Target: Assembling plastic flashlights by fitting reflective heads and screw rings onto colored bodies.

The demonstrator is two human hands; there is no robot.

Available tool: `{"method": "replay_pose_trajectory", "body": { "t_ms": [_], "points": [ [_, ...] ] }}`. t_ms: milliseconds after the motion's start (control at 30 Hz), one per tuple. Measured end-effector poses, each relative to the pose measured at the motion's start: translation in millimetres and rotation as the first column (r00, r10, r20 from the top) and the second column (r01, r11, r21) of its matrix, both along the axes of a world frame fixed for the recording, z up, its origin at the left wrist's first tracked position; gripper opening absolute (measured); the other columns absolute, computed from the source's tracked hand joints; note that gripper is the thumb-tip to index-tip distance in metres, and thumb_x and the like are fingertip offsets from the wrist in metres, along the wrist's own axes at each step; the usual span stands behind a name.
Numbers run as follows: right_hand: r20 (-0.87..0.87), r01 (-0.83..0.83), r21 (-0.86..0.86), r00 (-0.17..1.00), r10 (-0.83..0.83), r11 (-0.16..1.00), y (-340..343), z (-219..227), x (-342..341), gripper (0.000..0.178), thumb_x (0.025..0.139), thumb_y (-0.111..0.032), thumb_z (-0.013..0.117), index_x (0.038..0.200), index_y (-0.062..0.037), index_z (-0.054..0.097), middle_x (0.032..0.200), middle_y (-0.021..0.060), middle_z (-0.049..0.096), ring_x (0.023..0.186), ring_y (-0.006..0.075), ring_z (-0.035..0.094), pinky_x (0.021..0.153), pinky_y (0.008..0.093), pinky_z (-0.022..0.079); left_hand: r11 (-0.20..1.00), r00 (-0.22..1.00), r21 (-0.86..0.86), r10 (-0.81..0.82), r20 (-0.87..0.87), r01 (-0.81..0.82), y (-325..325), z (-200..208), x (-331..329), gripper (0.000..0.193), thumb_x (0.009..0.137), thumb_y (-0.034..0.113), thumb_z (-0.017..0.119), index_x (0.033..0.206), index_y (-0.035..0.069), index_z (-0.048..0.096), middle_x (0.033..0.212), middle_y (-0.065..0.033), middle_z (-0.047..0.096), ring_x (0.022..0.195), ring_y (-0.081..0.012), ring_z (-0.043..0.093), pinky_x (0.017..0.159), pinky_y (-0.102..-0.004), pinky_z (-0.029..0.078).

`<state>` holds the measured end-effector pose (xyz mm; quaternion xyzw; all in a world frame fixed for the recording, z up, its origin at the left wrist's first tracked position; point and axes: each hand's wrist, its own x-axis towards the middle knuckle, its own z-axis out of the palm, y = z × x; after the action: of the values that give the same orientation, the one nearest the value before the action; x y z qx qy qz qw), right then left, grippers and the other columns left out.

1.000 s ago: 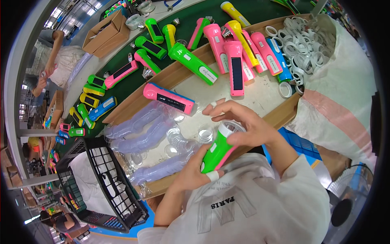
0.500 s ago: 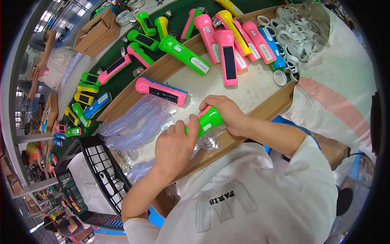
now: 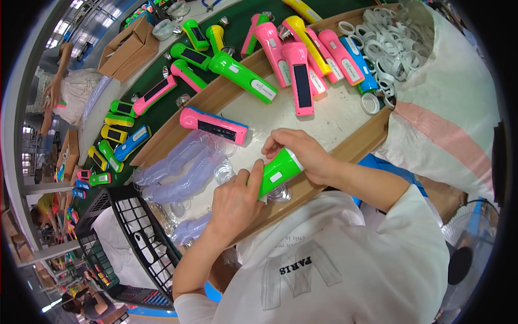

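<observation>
A green flashlight [image 3: 280, 171] with a pale switch is held slantwise over the cardboard tray. My left hand [image 3: 236, 201] wraps its narrower lower end. At the wider end, where a white rim shows, my right hand [image 3: 305, 154] is curled, palm against that end and fingers bent above the body; its thumb is hidden. Clear plastic discs [image 3: 279, 193] lie just beneath the flashlight. A pink-and-blue flashlight [image 3: 213, 125] with a dark panel rests in the tray beyond my left hand, next to stacks of clear discs in bluish wrap [image 3: 186, 175].
The cardboard tray [image 3: 350, 141] carries several pink, green, yellow and blue flashlights at its far side. Loose white rings [image 3: 391, 48] spill from a white sack [image 3: 448, 108] at right. A black crate [image 3: 143, 237] stands at left. More flashlights lie on the green belt [image 3: 154, 81].
The green flashlight has turned in my hands: its pink side is out of sight and its green face shows. A white rim now shows at its wide end. My right fingers have loosened slightly.
</observation>
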<state>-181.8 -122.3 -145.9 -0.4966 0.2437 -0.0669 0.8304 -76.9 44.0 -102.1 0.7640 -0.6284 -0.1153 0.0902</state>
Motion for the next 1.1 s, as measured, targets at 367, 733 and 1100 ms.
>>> {"method": "replay_pose_trajectory", "body": {
  "t_ms": [367, 733, 1100],
  "points": [
    [0.385, -0.083, 0.278, 0.922, -0.032, 0.957, 9.3, 11.9, -17.8, 0.042, 0.096, -0.035, 0.053, 0.122, -0.003, 0.05, 0.11, 0.0112, 0.059, 0.105, 0.0199, 0.059, 0.09, 0.0332, 0.048, 0.989, -0.809, 0.147, 0.081, -0.582, -0.007, 19.8, -39.5, -42.1, 0.07, 0.078, 0.033, 0.072, 0.133, 0.006, 0.038, 0.089, -0.0112, 0.057, 0.057, -0.0163, 0.056, 0.047, -0.0262, 0.042],
    [0.293, 0.054, 0.381, 0.94, -0.176, 0.923, 26.6, 20.5, -11.8, 0.027, 0.091, -0.025, 0.062, 0.106, -0.0064, 0.05, 0.102, 0.0131, 0.061, 0.102, 0.0263, 0.062, 0.088, 0.0388, 0.052, 0.904, -0.499, 0.281, 0.09, -0.862, -0.322, 20.1, -19.7, -61.8, 0.032, 0.084, 0.009, 0.065, 0.109, 0.004, 0.046, 0.084, -0.0107, 0.058, 0.067, -0.0203, 0.06, 0.057, -0.0323, 0.051],
    [0.347, 0.05, 0.372, 0.919, -0.189, 0.927, 30.4, 24.2, -15.9, 0.028, 0.081, -0.019, 0.069, 0.091, -0.0097, 0.044, 0.098, 0.0131, 0.059, 0.098, 0.0269, 0.064, 0.088, 0.039, 0.051, 0.933, -0.664, 0.232, -0.009, -0.748, -0.274, 22.4, -20.1, -93.0, 0.05, 0.079, 0.016, 0.07, 0.118, 0.003, 0.042, 0.077, -0.0091, 0.054, 0.055, -0.0166, 0.054, 0.047, -0.0275, 0.044]
  ]
}}
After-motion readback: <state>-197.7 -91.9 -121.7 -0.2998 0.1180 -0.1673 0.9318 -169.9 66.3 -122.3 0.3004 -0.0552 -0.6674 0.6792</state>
